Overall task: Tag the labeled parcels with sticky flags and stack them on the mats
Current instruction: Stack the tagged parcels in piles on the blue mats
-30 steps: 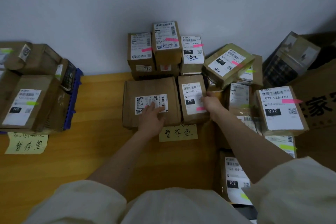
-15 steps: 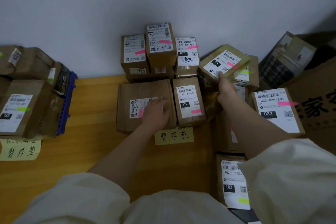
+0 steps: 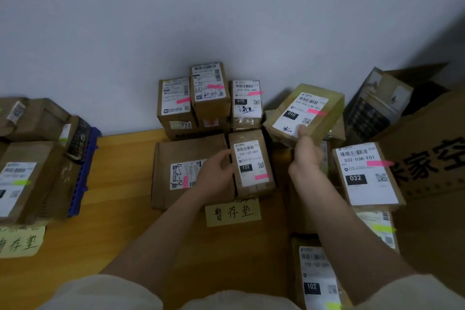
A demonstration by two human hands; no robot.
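Observation:
My right hand (image 3: 305,156) grips the near edge of the yellow-taped 010 parcel (image 3: 305,111), lifted and tilted above the right pile, a pink flag on its label. My left hand (image 3: 216,176) lies on the wide brown parcel (image 3: 186,158), fingers curled against the left side of the upright 122 parcel (image 3: 251,163), which carries a pink flag. Behind them three tagged parcels stand by the wall, among them the 070 parcel (image 3: 246,103). A yellow mat note (image 3: 232,212) sits on the floor in front.
A left stack of green-flagged parcels (image 3: 22,178) rests on a blue mat (image 3: 83,173) with a second yellow note (image 3: 20,241). At right lie the 032 parcel (image 3: 364,173), the 102 parcel (image 3: 317,277), and a big printed carton (image 3: 427,148). Wooden floor, white wall behind.
My right hand left the 122 parcel, took the 010 parcel and raised it. My left hand slid right across the wide parcel to the side of the 122 parcel.

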